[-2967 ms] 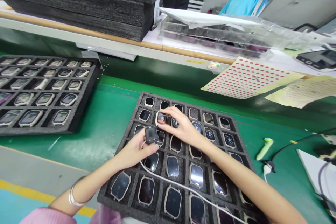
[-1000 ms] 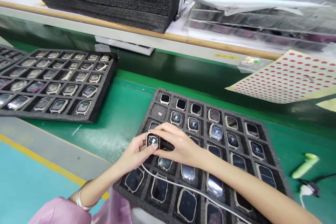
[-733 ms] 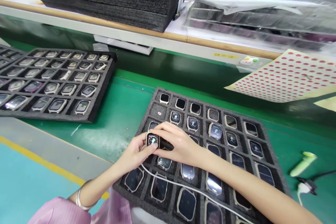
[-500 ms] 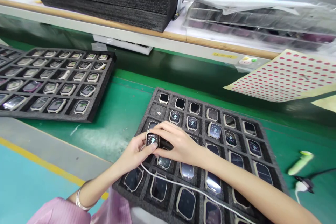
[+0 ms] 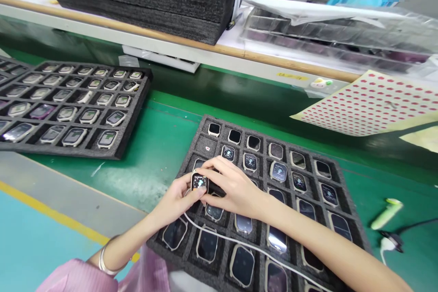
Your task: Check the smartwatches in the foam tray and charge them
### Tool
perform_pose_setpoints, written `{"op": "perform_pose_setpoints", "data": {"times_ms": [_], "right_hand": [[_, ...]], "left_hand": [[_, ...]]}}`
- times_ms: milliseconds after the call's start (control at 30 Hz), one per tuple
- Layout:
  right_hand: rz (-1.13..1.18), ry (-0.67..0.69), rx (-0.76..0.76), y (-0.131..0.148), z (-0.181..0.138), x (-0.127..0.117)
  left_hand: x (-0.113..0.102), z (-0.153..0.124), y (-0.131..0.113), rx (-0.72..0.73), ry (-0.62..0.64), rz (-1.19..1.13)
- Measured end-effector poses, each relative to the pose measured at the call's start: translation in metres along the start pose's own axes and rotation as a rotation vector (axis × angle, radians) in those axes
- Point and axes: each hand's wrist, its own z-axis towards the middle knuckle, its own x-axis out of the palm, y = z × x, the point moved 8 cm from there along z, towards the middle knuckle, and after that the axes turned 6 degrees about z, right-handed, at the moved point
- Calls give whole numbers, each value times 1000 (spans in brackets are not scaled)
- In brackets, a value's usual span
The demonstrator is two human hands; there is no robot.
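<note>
Gripping lit watch at edges with left hand and right hand, both closed round it, above left side of tray. Partway, seemingly: second-row watches lit, front-row watches dark; held watch outside slots.

- A loose pink sleeve, finely ribbed, ending above the left forearm.
- Matching pink ribbed cloth beside it.
- A shiny silver bracelet around that forearm, near the sleeve's edge.
- A bare left hand with slender fingers.
- A bare right hand and a long, uncovered right forearm.
</note>
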Motion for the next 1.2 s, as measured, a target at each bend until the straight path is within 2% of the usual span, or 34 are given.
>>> {"op": "perform_pose_setpoints", "data": {"times_ms": [133,233,333,500,567,667,733,800,933,1067,1200], "right_hand": [[35,-33,-34,-3,3,-10],[184,-77,-27,-17,9,-16],[326,-120,-45,-25,16,-19],[430,-199,-130,-14,20,-28],[430,-271,-82,-22,20,-36],[164,-339,128,-54,23,-41],[-54,-307,237,-73,24,-36],[-165,-239,264,-80,26,-28],[-296,-119,261,-54,26,-11],[-351,57,245,-22,28,12],[-350,130,240,-26,32,22]], "left_hand": [[3,-1,-5,-2,32,37],[6,1,-5,-21,73,-42],[3,4,-10,31,30,-93],[0,2,-13,63,20,-92],[1,1,-9,24,40,-106],[4,-2,-5,-48,70,-130],[3,-8,-8,-66,70,-115],[1,-17,-11,-65,61,-79],[-1,-36,-7,-107,93,-36],[1,-41,2,-143,103,-29],[1,-38,6,-149,84,-24]]}}
